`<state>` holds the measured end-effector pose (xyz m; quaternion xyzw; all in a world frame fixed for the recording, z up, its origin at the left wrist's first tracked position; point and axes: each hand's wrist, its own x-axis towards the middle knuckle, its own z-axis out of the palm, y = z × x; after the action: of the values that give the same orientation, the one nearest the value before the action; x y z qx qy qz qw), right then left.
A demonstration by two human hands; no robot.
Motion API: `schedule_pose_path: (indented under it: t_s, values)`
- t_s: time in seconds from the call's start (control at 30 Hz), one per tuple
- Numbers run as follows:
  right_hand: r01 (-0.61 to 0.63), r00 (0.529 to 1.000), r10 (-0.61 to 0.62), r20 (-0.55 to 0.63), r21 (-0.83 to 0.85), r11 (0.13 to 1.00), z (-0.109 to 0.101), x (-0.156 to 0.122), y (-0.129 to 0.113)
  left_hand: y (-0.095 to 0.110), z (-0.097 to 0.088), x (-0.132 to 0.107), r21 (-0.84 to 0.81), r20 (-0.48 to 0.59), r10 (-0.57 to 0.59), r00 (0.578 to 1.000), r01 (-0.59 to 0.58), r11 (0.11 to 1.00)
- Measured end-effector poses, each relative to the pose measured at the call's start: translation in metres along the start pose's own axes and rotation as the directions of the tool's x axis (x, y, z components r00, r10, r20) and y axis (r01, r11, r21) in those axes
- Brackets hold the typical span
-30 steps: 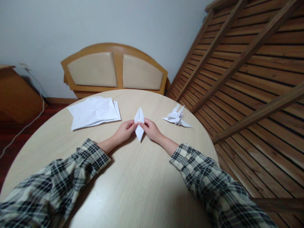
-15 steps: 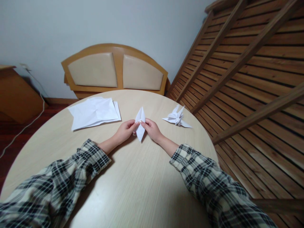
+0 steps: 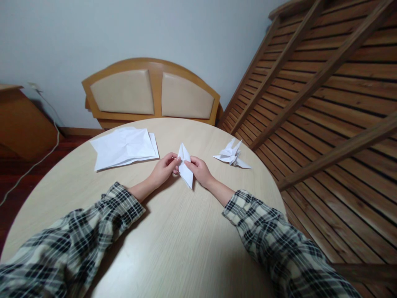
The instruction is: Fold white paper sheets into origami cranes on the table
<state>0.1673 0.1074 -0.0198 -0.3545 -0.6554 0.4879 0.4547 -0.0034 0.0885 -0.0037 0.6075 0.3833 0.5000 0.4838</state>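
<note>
A narrow diamond of folded white paper [image 3: 187, 174] is held between my two hands, a little above the round table [image 3: 173, 231]. My left hand [image 3: 165, 169] pinches its left edge with the thumb on top. On the opposite edge, my right hand [image 3: 201, 169] grips it, its thumb lying across the middle. The paper's upper tip points away from me and its lower tip leans to the right. Fingers beneath the paper are partly hidden.
Left of my hands lies a stack of creased white paper sheets [image 3: 124, 147]. Folded paper cranes [image 3: 231, 155] sit together on the right. Beyond the table stand a padded headboard [image 3: 151, 66] and, at right, a slatted wooden panel [image 3: 325, 103]. A white cable [image 3: 46, 155] trails along the left.
The folded paper has turned slightly, its lower tip shifting to the right and its upper tip to the left. Both hands keep hold of it.
</note>
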Motion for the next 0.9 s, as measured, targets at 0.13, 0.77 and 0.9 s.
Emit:
schedule_pose_path:
  t_s: [0.13,0.77,0.9]
  values:
    - [-0.061,0.996,0.061,0.061,0.014,0.998,0.0,0.0,-0.001,0.001,-0.003,-0.001,0.043,0.014,0.027,1.0,-0.027,0.999]
    - [-0.25,0.959,0.208,0.19,0.229,0.941,-0.004,-0.001,-0.012,0.004,0.002,-0.009,0.318,0.193,0.127,0.973,-0.185,0.93]
    - [-0.266,0.947,0.209,0.245,0.227,0.937,-0.007,-0.002,-0.012,0.008,0.001,-0.008,0.132,0.109,0.13,0.986,-0.143,0.981]
